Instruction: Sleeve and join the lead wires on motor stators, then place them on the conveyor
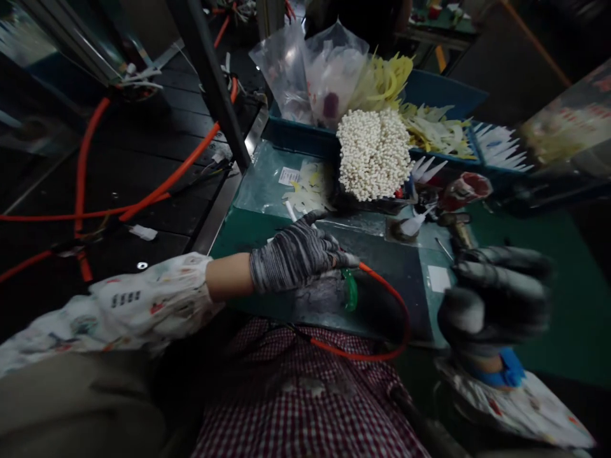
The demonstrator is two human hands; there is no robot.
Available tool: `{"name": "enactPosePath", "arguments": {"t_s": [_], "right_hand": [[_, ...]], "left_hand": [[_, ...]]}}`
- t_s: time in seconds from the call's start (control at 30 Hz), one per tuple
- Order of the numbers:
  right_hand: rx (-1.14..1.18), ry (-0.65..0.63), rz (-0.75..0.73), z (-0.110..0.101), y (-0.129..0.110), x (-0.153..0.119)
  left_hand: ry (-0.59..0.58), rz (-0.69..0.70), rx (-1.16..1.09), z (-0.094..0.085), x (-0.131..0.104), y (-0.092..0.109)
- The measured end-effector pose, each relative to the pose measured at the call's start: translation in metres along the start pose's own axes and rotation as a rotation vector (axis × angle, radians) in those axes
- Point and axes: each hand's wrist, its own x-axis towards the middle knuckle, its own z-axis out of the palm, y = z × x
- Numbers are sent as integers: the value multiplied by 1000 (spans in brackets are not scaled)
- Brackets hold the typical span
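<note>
My left hand (300,253), in a grey striped glove with bare fingertips, is closed on the end of an orange cable (394,292) over the dark work mat. From the fingers the cable loops right and back toward my lap. A green ring-shaped piece (351,290), perhaps a tape roll, lies just below these fingertips. My right hand (496,299), gloved in grey and black, is raised at the right with bent fingers. It is smeared by motion, and whether it holds anything cannot be made out. Close by are a hammer-like tool (459,230) and a thin metal rod (443,249).
A bundle of white-tipped sticks like cotton swabs (375,152) stands behind the mat. Blue bins (443,89) hold yellow strips and plastic bags. A white-nozzled bottle (413,222) and a red-rimmed cup (470,189) stand nearby. Orange cables (176,168) and a dark post (210,83) are at left.
</note>
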Motion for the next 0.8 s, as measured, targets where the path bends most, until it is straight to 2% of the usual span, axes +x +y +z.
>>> {"name": "enactPosePath", "arguments": {"t_s": [0.03,0.07,0.1,0.17,0.2,0.27,0.3,0.37,0.47,0.53,0.6,0.7,0.8], "right_hand": [[-13,-96,-111,0,-4,4],[13,-268,-196,3,-9,7],[61,-479,-217,9,-13,9],[175,-700,-49,24,-21,10],[233,-748,72,31,-23,8],[329,-764,254,40,-23,2],[362,-745,284,41,-21,-1],[376,-621,250,40,-17,-7],[316,-440,139,36,-15,-13],[266,-394,125,37,-17,-14],[259,-346,183,44,-23,-15],[345,-147,348,62,-31,-17],[355,50,499,84,-32,-19]], "left_hand": [[-49,29,-20,-4,4,-2],[-83,54,-50,-7,7,-4],[-105,71,-96,-10,9,-7],[-113,73,-211,-13,11,-12],[-91,52,-263,-14,10,-13],[-4,-36,-310,-16,3,-13],[58,-85,-301,-16,-2,-10],[186,-139,-221,-13,-12,1],[308,-79,25,-3,-23,23],[360,-61,170,10,-23,36],[387,-98,232,24,-19,45],[416,-133,270,42,-14,49],[455,-155,274,46,-23,47]]}}
